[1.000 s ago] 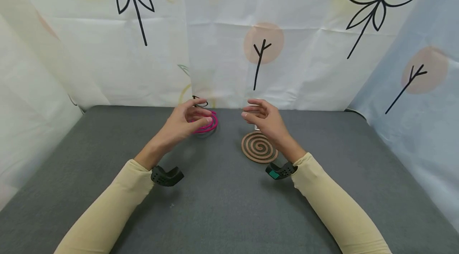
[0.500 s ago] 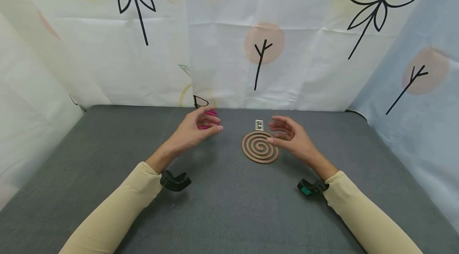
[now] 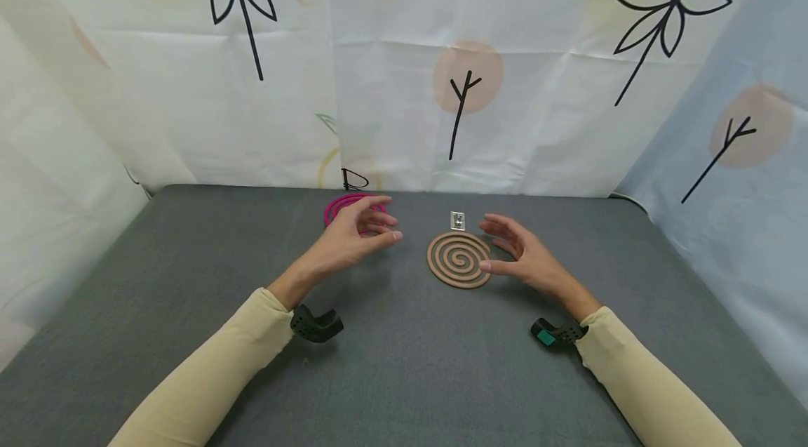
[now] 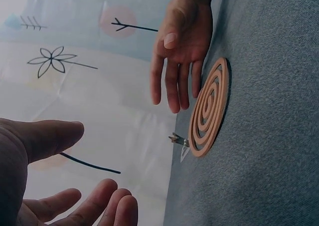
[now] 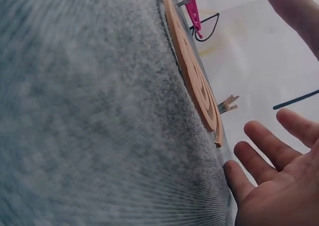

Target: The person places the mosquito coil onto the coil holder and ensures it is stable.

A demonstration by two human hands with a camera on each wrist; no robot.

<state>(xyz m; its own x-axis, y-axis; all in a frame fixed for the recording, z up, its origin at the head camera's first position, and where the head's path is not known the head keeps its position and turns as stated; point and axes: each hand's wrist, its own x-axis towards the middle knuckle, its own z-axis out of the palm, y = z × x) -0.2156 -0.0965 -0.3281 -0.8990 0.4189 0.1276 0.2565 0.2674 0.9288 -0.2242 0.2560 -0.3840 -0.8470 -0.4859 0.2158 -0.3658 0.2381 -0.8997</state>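
Note:
A brown spiral coil (image 3: 459,260) lies flat on the grey table, with a small metal stand (image 3: 457,221) just behind it. Farther left, a pink spiral coil (image 3: 334,210) lies near the back edge, partly covered by the left hand (image 3: 353,233). That hand is empty, its fingers relaxed and apart from the thumb. The right hand (image 3: 527,257) hovers at the right side of the brown coil, also empty, thumb tip over the coil's rim. In the left wrist view the brown coil (image 4: 223,91) stands out below the right hand (image 4: 187,41). The right wrist view shows the brown coil (image 5: 187,61) edge-on.
A grey cloth-covered table (image 3: 404,363) extends around both arms. White printed fabric (image 3: 391,82) hangs behind its back edge and along both sides. Dark bands sit at both wrists. A second small metal piece (image 5: 183,2) shows beside the pink coil in the right wrist view.
The right hand has moved right and toward the body, uncovering the metal stand. The left hand has shifted right and slightly nearer, baring more of the pink coil's left side.

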